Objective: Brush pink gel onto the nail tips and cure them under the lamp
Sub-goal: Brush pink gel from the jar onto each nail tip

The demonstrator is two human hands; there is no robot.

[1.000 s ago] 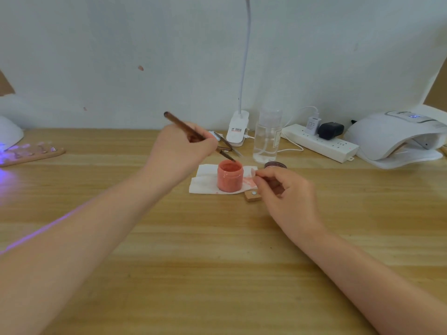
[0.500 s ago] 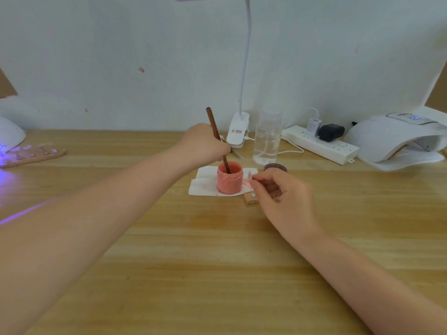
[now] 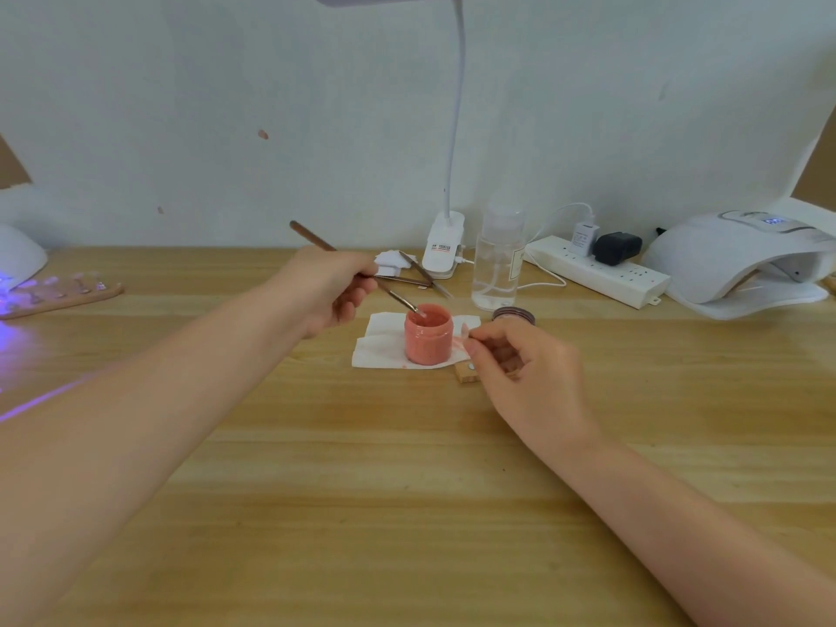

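Wood table [image 3: 407, 491]: open pink gel jar [image 3: 428, 337], brush [image 3: 357, 273] tip at rim.

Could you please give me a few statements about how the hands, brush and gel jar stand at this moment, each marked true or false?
1. The left hand holds the brush with its bristle end at the mouth of the pink gel jar. True.
2. The gel jar has its lid screwed on. False: the jar is open, and a dark lid lies on the table behind the right hand.
3. The jar stands on a white paper towel. True.
4. The right hand is flat on the table, holding nothing. False: its fingers pinch a small nail tip beside the jar.
5. The clear bottle lies on its side. False: it stands upright.
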